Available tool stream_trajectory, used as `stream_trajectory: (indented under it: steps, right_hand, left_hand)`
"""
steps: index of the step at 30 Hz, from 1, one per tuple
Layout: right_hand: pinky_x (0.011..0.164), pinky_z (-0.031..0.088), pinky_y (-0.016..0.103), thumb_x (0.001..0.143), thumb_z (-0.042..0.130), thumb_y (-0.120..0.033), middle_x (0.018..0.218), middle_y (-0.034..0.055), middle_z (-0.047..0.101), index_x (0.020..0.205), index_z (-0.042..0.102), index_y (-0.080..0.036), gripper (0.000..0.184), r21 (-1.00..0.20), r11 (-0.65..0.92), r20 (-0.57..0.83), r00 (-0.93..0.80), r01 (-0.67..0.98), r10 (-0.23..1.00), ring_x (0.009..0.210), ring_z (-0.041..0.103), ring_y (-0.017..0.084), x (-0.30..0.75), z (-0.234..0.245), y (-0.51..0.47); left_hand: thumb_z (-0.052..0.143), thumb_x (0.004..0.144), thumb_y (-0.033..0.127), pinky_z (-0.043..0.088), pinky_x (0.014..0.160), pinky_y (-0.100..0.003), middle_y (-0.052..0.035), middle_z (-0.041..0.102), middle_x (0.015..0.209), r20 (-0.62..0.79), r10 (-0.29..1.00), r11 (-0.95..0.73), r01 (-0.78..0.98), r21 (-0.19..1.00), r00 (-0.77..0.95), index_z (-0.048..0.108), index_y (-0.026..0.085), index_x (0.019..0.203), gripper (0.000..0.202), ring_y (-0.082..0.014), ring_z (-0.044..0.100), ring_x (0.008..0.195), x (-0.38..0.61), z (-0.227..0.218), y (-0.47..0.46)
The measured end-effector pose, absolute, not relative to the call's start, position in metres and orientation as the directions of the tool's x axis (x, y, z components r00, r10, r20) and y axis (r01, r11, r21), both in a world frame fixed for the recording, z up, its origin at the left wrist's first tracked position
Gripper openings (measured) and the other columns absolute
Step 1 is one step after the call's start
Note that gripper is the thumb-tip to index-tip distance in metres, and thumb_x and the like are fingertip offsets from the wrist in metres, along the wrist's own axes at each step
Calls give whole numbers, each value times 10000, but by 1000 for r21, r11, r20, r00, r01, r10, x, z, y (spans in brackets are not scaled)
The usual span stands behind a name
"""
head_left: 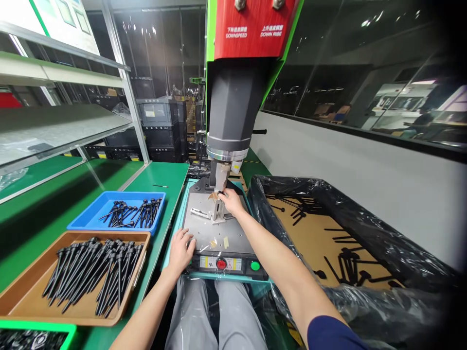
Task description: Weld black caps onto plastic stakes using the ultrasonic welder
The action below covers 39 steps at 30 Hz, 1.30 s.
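Note:
My right hand [232,201] reaches to the metal fixture [218,211] below the press horn [222,176]. Its thumb and fingers pinch a small black part [221,193] at the top of that fixture; most of the part is hidden by the fingers. My left hand [181,249] lies at the left front edge of the grey machine plate [204,239], fingers apart and holding nothing. A green button [255,266] and a red button [221,263] sit on the machine's front panel, between my forearms.
At left, a brown tray [22,304] and a blue tray [85,219] hold black round-headed rods on the green table [160,177]. A box lined with black plastic [272,228] stands right, with more rods on cardboard. The red press head [251,29] hangs above the fixture.

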State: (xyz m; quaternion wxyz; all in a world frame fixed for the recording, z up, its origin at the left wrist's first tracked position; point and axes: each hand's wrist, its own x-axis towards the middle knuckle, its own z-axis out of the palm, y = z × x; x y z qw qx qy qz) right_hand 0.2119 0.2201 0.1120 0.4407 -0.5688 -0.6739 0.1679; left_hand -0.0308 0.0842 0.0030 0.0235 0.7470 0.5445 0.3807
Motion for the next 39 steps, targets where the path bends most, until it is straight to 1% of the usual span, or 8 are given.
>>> stream_trajectory:
  steps: [4,8,11,14,19,27,34,39]
  right_hand:
    - [1017,401,371,841,555,-278,1181,101,656,1058,680,-195,264,-728,337,462,64,597,884,1152,562,246,215,117,196]
    - [992,433,387,873,556,-312,1180,99,666,1147,636,-203,306,-739,396,504,56,545,862,1123,586,248,216,117,145]
    - [918,490,372,879,599,-355,1095,82,698,1124,627,-209,286,-802,476,508,-10,361,862,992,646,226,208,115,95]
    - [872,525,363,852,671,-397,1013,69,712,1066,630,-213,285,-890,439,433,-69,124,899,927,666,213,195,111,48]
    - [791,559,335,788,762,-455,910,51,705,984,632,-228,328,-921,347,354,-11,-176,935,858,673,206,183,101,-3]
    - [899,528,383,830,736,-365,1074,70,678,1185,663,-276,373,-922,388,386,-101,3,917,993,649,233,189,87,-34]
    - [835,528,338,833,715,-281,993,47,654,1043,670,-258,216,-908,410,405,-75,83,911,937,627,208,189,78,-37]
    - [787,532,326,847,693,-354,1038,70,645,1165,651,-224,346,-941,331,325,-90,71,941,897,617,200,192,77,-33]
  left_hand:
    - [557,901,287,442,1059,-524,-117,642,1219,532,842,-422,726,543,92,699,196,968,181,-316,502,1268,-24,16,71]
    - [549,912,282,481,1026,-489,-108,648,1211,529,841,-485,600,637,118,680,211,1035,193,-275,568,1196,-9,44,52]
    - [541,926,267,499,1002,-457,-113,629,1251,548,822,-546,487,682,155,635,220,1160,256,-252,589,1168,6,70,36]
    - [578,917,271,512,969,-429,-114,619,1261,581,794,-598,408,690,181,592,235,1230,315,-249,584,1164,20,89,19]
    - [605,915,261,536,726,-294,-57,676,898,577,799,-597,323,734,166,633,203,963,80,-170,640,809,33,97,-6]
    - [592,918,213,551,809,-311,-57,707,966,537,822,-570,233,788,190,658,221,990,98,-184,669,904,29,76,-30]
    - [602,914,290,551,800,-318,-61,726,952,427,885,-461,207,863,187,693,223,962,122,-194,672,879,33,71,-36]
    - [656,867,392,532,707,-280,-48,712,816,157,977,-175,128,976,141,702,177,896,222,-169,643,736,36,74,-42]
